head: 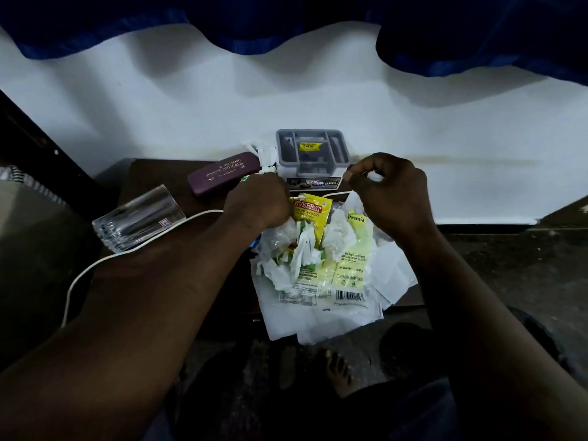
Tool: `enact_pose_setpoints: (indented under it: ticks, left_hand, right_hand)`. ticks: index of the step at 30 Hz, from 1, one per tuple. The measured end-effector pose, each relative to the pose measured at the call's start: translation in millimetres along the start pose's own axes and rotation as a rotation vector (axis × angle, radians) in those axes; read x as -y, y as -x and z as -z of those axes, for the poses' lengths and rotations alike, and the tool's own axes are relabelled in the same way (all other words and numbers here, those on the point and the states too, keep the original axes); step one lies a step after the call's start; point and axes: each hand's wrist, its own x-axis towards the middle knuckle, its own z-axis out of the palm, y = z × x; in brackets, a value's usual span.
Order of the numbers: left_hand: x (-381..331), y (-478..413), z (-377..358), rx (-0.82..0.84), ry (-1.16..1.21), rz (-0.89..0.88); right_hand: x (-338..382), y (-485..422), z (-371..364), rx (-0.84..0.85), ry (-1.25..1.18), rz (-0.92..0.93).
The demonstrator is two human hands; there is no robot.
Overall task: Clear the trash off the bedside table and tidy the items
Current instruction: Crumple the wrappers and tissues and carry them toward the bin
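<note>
My left hand is closed on a bunch of trash: a yellow Everest masala packet, crumpled white paper and a clear Premia wrapper, all hanging over the small dark bedside table. My right hand sits to the right with fingers pinched on the thin white cable near the pile's top. A maroon spectacle case lies behind my left hand. A clear drinking glass lies on its side at the table's left.
A grey compartment organiser box stands at the table's back against the white wall. The white cable trails off the left edge. Blue curtain hangs above. A bare foot rests on the dark floor below.
</note>
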Motion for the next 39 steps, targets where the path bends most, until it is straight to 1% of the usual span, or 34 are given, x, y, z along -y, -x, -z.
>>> enact_pose_setpoints:
  ticks: [5,8,12,15,17,20,22,24,26,28,30,34,37,39]
  left_hand:
    - [3,-8,6,-0.054,0.017,0.011]
    - [6,-10,21,-0.120,0.033,0.011]
    - [13,-2,49,-0.269,0.111,0.069]
    - [20,3,64,-0.389,0.259,0.105]
    - [22,8,72,-0.444,0.342,0.099]
    - [24,17,83,-0.552,0.342,0.043]
    - [27,21,91,-0.615,0.369,0.042]
    - [29,23,97,-0.637,0.420,0.077]
    - [30,24,99,-0.611,0.447,0.133]
    - [34,25,99,-0.562,0.416,0.178]
    - [38,27,97,-0.506,0.362,0.192]
    - [40,32,92,-0.505,0.311,0.119]
    - [42,36,87,-0.478,0.374,0.056]
    - [42,35,82,-0.463,0.383,0.056]
  right_hand:
    - [-5,-5,1,-0.021,0.004,-0.024]
    - [-4,-7,1,-0.031,0.004,-0.045]
    - [6,-7,0,-0.026,0.021,-0.041]
    - [14,-6,-1,-0.038,0.009,-0.041]
    - [19,-6,-1,-0.059,-0.047,-0.077]
    - [27,-5,-2,-0.081,-0.166,-0.136]
    - [32,-4,-3,-0.090,-0.257,-0.194]
    - [33,-6,-3,-0.089,-0.347,-0.260]
    - [32,-8,-3,-0.076,-0.403,-0.296]
    - [27,-12,-3,-0.048,-0.333,-0.257]
    - [21,-14,0,0.036,-0.191,-0.208]
    - [3,-15,13,0.170,0.052,-0.220]
    - [-16,-17,19,0.242,0.323,-0.195]
    - [-32,-21,17,0.329,0.505,-0.224]
